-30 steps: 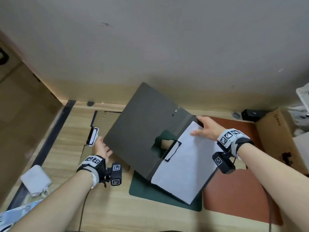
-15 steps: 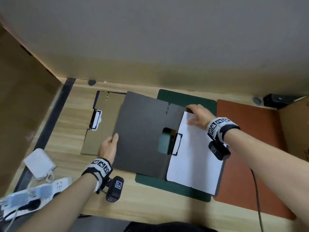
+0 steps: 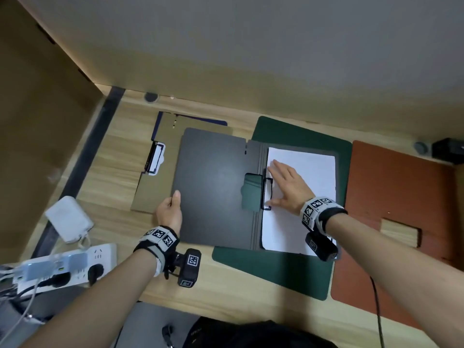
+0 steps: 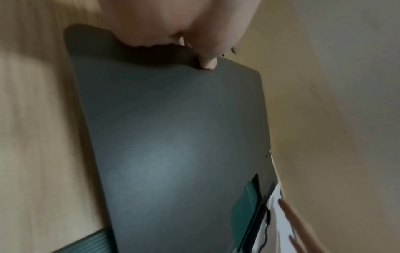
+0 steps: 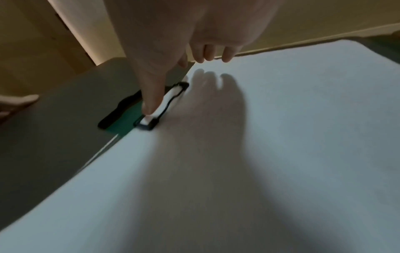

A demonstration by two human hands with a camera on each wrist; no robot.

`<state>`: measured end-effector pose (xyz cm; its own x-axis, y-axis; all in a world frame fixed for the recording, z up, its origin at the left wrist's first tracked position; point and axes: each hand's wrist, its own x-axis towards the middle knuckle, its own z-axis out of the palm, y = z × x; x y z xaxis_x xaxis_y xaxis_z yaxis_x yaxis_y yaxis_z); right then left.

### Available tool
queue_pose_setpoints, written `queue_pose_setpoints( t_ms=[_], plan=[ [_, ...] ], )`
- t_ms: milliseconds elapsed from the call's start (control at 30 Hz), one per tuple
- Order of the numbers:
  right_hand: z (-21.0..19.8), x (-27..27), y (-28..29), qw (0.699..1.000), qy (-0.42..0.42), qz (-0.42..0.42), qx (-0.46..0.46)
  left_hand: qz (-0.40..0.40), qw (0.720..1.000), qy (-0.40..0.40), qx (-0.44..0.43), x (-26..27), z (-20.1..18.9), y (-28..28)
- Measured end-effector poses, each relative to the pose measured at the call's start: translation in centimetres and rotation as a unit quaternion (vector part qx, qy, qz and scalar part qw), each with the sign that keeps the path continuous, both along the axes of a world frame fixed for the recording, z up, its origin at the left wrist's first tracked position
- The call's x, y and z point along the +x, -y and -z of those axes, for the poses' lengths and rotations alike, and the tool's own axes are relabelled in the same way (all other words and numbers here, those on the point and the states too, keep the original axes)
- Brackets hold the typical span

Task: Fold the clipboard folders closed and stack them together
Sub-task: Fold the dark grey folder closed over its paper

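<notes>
r wrist view: thumb [image 5: 149,104] on clip [image 5: 161,107]

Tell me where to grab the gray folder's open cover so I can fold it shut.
Take the gray folder's cover by its free left edge, coming from the left, where the left hand already grips it with its thumb on top. The hinge runs along the right beside the paper, so that edge probably swings most easily. The right hand lies flat on the paper.

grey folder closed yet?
No, the grey folder lies open, its cover flat to the left and white paper exposed under the right hand.
</notes>
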<state>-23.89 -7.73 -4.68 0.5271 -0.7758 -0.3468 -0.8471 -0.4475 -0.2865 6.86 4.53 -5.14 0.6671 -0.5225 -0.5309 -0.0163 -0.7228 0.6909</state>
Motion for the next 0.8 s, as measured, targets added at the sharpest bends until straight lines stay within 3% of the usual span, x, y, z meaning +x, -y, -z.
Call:
queue_pose_setpoints(
  t_ms=[267, 367, 600, 800],
  plan=[
    [2.7, -0.5, -4.2, 1.000, -0.002, -0.005, 0.031, 0.048, 0.997, -0.046, 0.050, 2.4, 3.4, 0.0],
    [3.2, -0.3, -4.0, 1.000, 0.002, -0.004, 0.024, 0.054, 0.996, -0.065, 0.027, 3.6, 4.6, -0.1],
    [2.1, 0.1, -3.8, 1.000, -0.007, -0.005, -0.001, 0.141, 0.985, -0.056, -0.079, 2.1, -3.5, 0.8],
    [-0.5, -1.6, -6.2, 0.995, 0.048, 0.087, -0.005, 0.316, 0.939, 0.021, -0.134, -2.0, -12.1, 2.1]
  ],
)
